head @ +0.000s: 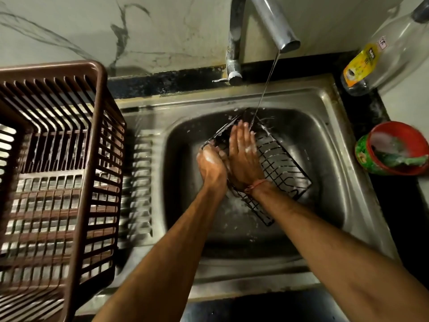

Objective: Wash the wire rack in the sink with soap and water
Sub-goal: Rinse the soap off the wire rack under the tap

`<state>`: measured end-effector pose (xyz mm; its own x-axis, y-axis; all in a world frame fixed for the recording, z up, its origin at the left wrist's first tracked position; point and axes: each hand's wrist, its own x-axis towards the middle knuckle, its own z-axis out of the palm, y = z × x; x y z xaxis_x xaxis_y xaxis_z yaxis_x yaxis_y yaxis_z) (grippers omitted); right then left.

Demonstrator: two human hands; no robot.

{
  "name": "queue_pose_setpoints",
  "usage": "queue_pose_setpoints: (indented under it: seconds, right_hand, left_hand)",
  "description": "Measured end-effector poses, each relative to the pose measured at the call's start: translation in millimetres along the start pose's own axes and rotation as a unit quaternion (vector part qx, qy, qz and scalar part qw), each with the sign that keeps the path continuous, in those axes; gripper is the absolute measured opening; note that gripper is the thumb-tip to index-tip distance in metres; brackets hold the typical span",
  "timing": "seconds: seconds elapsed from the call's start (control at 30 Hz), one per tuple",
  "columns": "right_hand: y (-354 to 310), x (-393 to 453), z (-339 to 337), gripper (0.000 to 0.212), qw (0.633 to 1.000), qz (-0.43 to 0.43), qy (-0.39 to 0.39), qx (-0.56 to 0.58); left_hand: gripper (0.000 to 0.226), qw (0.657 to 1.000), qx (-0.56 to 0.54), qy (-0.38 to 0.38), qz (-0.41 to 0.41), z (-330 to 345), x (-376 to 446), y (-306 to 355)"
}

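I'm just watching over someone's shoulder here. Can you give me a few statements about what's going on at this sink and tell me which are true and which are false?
1. Water runs from the tap. True.
2. The wire rack sits in the brown basket. False: it is in the sink.
3. The right hand lies flat with straight fingers. True.
4. The left hand holds the red tub. False: the tub stands on the counter; the left hand grips the rack's edge.

A pale marbled wall (pixel 162 31) rises behind the black counter (pixel 380 112), on which a brown slatted basket (pixel 58 159) stands at its left end under dim light.
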<state>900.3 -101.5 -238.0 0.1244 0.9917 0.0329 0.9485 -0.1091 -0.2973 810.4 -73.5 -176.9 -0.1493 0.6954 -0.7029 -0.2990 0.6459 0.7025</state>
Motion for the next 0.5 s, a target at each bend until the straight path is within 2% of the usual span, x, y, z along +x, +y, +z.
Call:
queue_pose_setpoints:
  seconds: [0.1, 0.13, 0.23, 0.37, 0.43, 0.5]
  right_hand:
    - [23.8, -12.2, -8.6, 0.069, 0.969, -0.225, -0.083, -0.054]
    - [31.1, -13.0, -14.0, 0.068, 0.962, -0.253, -0.085, -0.054]
    - [38.2, -9.4, -27.5, 0.067, 0.977, -0.202, -0.060, -0.011]
    - [23.6, 2.0, -49.1, 0.060, 0.992, -0.105, 0.027, 0.063]
    - [15.6, 10.5, -55.9, 0.062, 0.994, -0.099, 0.032, 0.026]
    - [10.8, 11.0, -57.1, 0.067, 0.992, -0.111, 0.001, -0.053]
  left_hand:
    - [0.033, 0.999, -0.001, 0.037, -0.032, -17.6, 8.0, -0.7]
    - [0.036, 0.998, -0.008, 0.039, -0.050, -20.4, 8.8, -0.1]
    - [0.044, 0.997, -0.044, 0.032, -0.048, -22.8, 2.1, 3.7]
    - [0.047, 0.997, -0.066, 0.022, -0.041, -16.9, -17.7, 13.7]
    - [0.045, 0.996, -0.076, 0.018, -0.042, -12.3, -22.4, 21.7]
    - [0.044, 0.996, -0.071, 0.017, -0.048, -8.3, -25.8, 28.1]
